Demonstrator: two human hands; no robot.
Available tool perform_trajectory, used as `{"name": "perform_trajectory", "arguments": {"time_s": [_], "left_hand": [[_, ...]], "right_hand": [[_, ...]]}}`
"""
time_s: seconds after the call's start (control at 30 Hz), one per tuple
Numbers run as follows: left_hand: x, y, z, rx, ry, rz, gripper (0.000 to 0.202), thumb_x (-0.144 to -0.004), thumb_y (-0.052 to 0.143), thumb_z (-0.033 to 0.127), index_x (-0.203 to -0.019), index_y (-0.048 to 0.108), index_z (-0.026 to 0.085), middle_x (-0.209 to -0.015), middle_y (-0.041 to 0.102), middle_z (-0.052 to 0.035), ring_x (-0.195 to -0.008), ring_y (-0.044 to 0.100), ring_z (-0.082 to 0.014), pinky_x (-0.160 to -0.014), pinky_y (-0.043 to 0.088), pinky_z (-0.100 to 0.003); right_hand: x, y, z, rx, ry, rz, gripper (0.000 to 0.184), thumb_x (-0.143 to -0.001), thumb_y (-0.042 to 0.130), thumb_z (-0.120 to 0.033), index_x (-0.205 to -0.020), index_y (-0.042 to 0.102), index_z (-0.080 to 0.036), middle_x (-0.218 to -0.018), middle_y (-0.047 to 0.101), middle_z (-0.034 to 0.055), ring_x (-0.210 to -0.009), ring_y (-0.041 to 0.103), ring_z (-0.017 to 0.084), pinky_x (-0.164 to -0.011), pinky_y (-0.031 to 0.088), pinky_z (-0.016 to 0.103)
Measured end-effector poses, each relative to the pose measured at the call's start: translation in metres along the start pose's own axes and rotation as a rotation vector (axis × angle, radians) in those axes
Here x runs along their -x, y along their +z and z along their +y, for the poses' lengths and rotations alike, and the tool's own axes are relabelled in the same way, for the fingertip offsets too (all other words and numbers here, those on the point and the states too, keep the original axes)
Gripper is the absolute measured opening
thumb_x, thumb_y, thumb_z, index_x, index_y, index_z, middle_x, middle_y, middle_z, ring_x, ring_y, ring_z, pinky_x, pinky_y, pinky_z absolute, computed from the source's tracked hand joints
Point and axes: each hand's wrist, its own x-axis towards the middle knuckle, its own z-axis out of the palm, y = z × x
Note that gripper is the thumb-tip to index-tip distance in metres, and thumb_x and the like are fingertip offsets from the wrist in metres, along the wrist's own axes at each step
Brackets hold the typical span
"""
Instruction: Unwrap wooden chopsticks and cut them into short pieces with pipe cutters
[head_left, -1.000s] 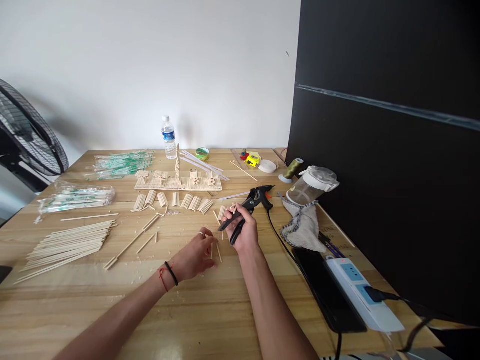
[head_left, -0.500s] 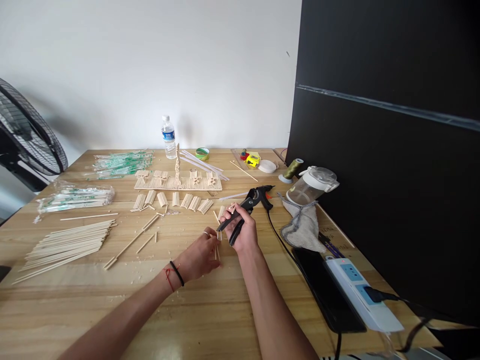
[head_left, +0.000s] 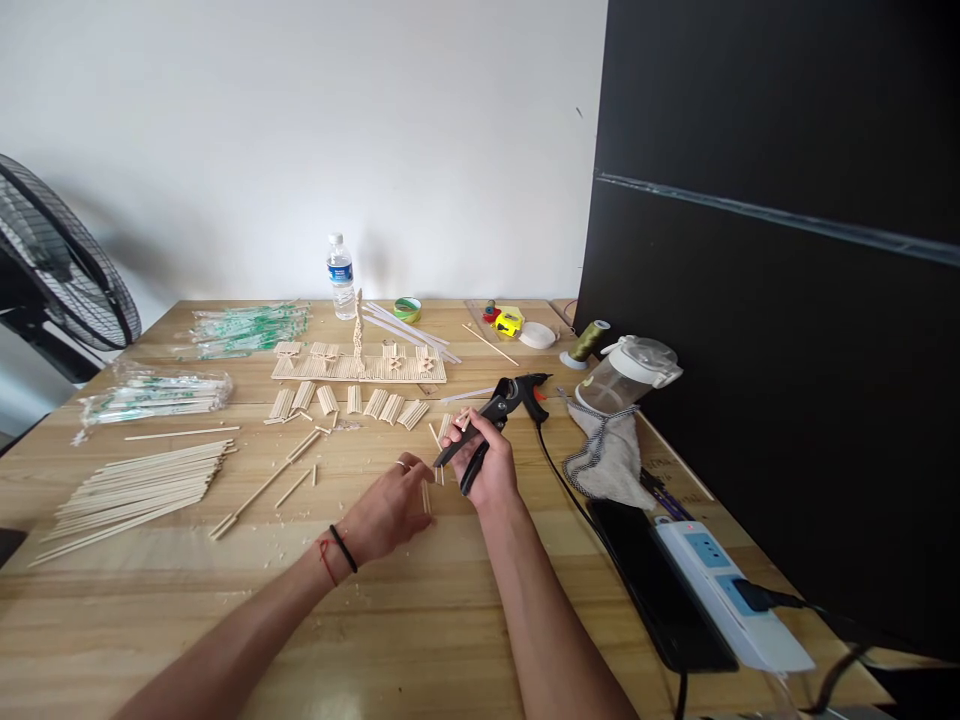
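Note:
My right hand (head_left: 486, 462) is wrapped round the handles of black cutting pliers (head_left: 480, 425), whose head points up toward the glue gun (head_left: 525, 392). My left hand (head_left: 386, 508) lies low on the wooden table (head_left: 420, 620), fingers pinched on short wooden stick pieces (head_left: 426, 496) just left of the pliers' handles. A ring shows on one finger, and a black and red band sits on the wrist. More short cut pieces (head_left: 437, 436) lie just beyond both hands.
A flat stick panel with small stick structures (head_left: 358, 366) and rows of cut bundles (head_left: 349, 403) lie ahead. Long sticks (head_left: 139, 485) and wrapped chopstick packs (head_left: 154, 392) lie left. A water bottle (head_left: 341, 277), tape, thread spool, jug (head_left: 626, 375), cloth and power strip (head_left: 731, 595) stand right. A fan (head_left: 52, 270) stands far left.
My left hand shifted slightly forward to the pliers and back again with the short sticks. My right hand has kept the pliers almost still.

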Motion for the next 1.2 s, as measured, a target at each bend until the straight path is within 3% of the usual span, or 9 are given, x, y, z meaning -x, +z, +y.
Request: {"name": "perform_trajectory", "arguments": {"time_s": [0.23, 0.4, 0.7, 0.93, 1.2], "left_hand": [[0.024, -0.052, -0.027, -0.051, 0.026, 0.046, 0.033, -0.078, 0.077, 0.009, -0.104, 0.060, 0.022, -0.117, 0.063, -0.0069, -0.104, 0.066, -0.0231, -0.093, 0.055, -0.038], [0.036, -0.068, -0.039, -0.042, 0.055, 0.056, 0.030, -0.080, 0.074, 0.010, -0.105, 0.062, 0.022, -0.118, 0.064, -0.0057, -0.101, 0.067, -0.0202, -0.090, 0.056, -0.034], [0.041, -0.061, -0.043, -0.074, 0.083, 0.021, 0.030, -0.077, 0.074, 0.006, -0.101, 0.066, 0.022, -0.123, 0.068, -0.0088, -0.113, 0.065, -0.0272, -0.098, 0.054, -0.044], [0.034, -0.049, -0.033, -0.055, 0.133, 0.057, 0.024, -0.081, 0.074, 0.012, -0.101, 0.065, 0.023, -0.129, 0.068, -0.0086, -0.117, 0.064, -0.0264, -0.098, 0.052, -0.042], [0.029, -0.040, -0.039, -0.096, 0.085, 0.041, 0.030, -0.079, 0.078, 0.011, -0.104, 0.066, 0.023, -0.129, 0.069, -0.0081, -0.117, 0.061, -0.0278, -0.099, 0.048, -0.045]], "right_hand": [[0.012, 0.009, 0.008, 0.457, 0.153, -0.121, 0.029, -0.069, 0.085, -0.039, -0.071, 0.065, -0.018, -0.061, 0.061, -0.0023, -0.048, 0.053, 0.013, -0.048, 0.046, 0.027], [0.024, 0.017, 0.018, 0.854, 0.204, -0.203, 0.029, -0.077, 0.077, -0.037, -0.061, 0.062, -0.018, -0.051, 0.060, -0.0014, -0.043, 0.053, 0.013, -0.045, 0.041, 0.025], [0.030, 0.019, 0.025, 1.328, 0.207, -0.259, 0.026, -0.080, 0.070, -0.021, -0.058, 0.057, -0.021, -0.047, 0.058, -0.0014, -0.043, 0.055, 0.016, -0.047, 0.038, 0.026], [0.029, 0.019, 0.026, 1.404, 0.241, -0.305, 0.028, -0.082, 0.068, -0.021, -0.057, 0.056, -0.021, -0.048, 0.059, -0.0008, -0.047, 0.057, 0.017, -0.048, 0.039, 0.026], [0.028, 0.014, 0.028, 1.383, 0.208, -0.303, 0.025, -0.082, 0.068, -0.021, -0.060, 0.057, -0.021, -0.049, 0.060, -0.0011, -0.048, 0.060, 0.018, -0.049, 0.041, 0.025]]}}
